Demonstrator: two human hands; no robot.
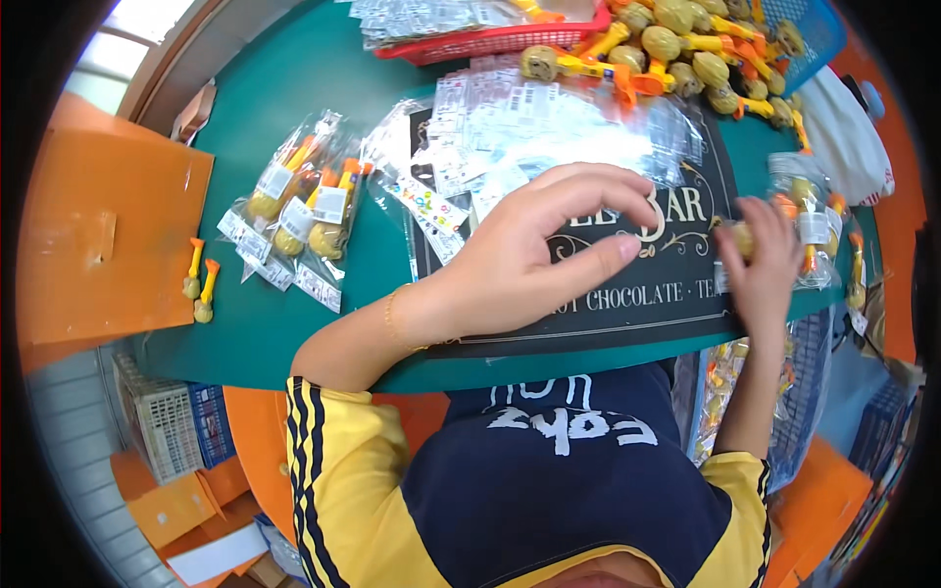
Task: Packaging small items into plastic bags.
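My left hand (534, 240) hovers over the black printed mat (627, 328), its fingers spread in a curve with nothing between them. Under and beyond it lies a pile of clear plastic bags with white labels (520, 127). At the mat's right edge, my right hand (765, 260) has its fingers closed around a toy with a round golden end (742, 240); most of the toy is hidden. Just right of that hand are bagged toys (812, 220) with a white label. Bagged golden, yellow and orange toys (304, 211) lie left of the mat.
Loose ball-ended toys (686, 49) are heaped at the far right beside a blue basket (818, 39). A red basket (490, 44) holds labelled bags. Two small toys (204, 294) lie by the table's left edge. A crate with bagged toys (720, 392) stands below the front edge.
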